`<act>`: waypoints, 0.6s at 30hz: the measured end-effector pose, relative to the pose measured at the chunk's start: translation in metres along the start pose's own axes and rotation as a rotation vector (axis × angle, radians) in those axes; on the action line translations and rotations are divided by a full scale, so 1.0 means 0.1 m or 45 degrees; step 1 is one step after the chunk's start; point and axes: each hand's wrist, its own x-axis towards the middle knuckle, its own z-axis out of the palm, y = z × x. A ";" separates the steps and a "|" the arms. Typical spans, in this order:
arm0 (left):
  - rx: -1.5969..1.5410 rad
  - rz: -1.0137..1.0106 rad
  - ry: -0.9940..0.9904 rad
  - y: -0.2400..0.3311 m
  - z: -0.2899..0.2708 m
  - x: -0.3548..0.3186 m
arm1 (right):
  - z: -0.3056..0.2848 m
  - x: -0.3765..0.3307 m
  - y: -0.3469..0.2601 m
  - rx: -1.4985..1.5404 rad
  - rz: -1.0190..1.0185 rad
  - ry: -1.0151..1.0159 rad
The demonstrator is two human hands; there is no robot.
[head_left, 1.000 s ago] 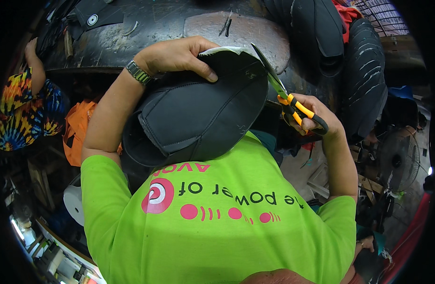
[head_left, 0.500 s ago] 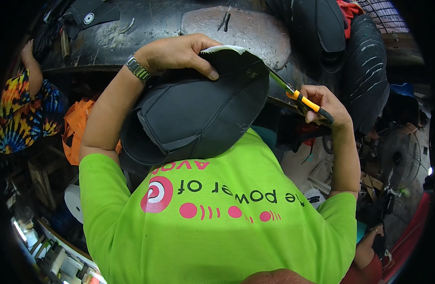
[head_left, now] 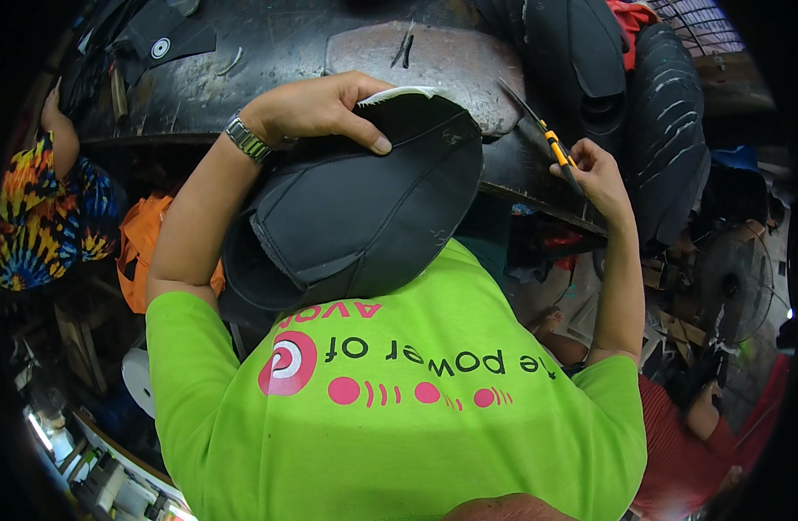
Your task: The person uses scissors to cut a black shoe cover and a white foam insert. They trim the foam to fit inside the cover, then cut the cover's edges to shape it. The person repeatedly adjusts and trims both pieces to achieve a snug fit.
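A black stitched piece that looks like a shoe upper [head_left: 373,187] is propped against my green shirt, its rounded flap toward the workbench. My left hand [head_left: 329,108] grips the flap's far edge, thumb on top and fingers hidden behind. A ragged white backing strip shows along that edge beside the thumb. In my right hand [head_left: 597,178], to the right of the piece, are scissors [head_left: 555,148] with yellow-and-black handles. Their slim blades point away and left over the bench, apart from the upper.
A dark, worn workbench [head_left: 269,52] spans the far side, with a brown board [head_left: 425,61] and black scraps on it. Similar black uppers [head_left: 572,52] are piled at far right. An orange bag [head_left: 143,247] hangs at left; people sit nearby on both sides.
My right hand has moved the scissors away from the upper's right edge, their blades now turned more toward the far side. The left hand keeps its hold, shifting slightly.
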 end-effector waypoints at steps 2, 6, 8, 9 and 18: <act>0.004 0.047 -0.012 0.00 0.01 0.01 | 0.03 0.02 0.07 -0.178 -0.022 0.180; 0.139 0.274 -0.019 0.01 0.06 0.10 | 0.03 -0.02 -0.04 -0.422 -0.083 0.188; 0.202 0.304 -0.059 0.05 0.05 0.13 | 0.07 -0.11 -0.23 -0.728 -0.282 0.413; 0.230 0.289 -0.076 0.07 0.05 0.13 | 0.09 -0.13 -0.35 -0.395 -0.393 0.244; 0.987 0.479 -0.207 0.41 0.12 0.36 | 0.63 -0.16 -1.23 0.572 -0.347 -0.706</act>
